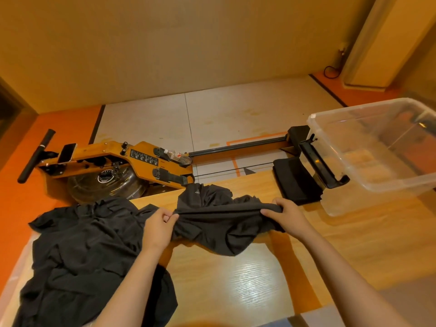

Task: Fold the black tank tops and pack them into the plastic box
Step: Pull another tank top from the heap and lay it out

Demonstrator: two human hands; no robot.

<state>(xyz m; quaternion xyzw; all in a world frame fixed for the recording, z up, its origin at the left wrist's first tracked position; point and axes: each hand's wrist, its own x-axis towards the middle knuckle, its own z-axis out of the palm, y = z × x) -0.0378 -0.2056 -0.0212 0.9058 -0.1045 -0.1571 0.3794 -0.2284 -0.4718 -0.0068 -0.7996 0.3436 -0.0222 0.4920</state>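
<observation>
Early: left hand (158, 226) and right hand (286, 214) each pinch an edge of one crumpled black tank top (219, 223) just left of the plastic box (339, 156), which looks empty; unfolded tank top pile (82, 251) farther left, nothing packed yet.
</observation>
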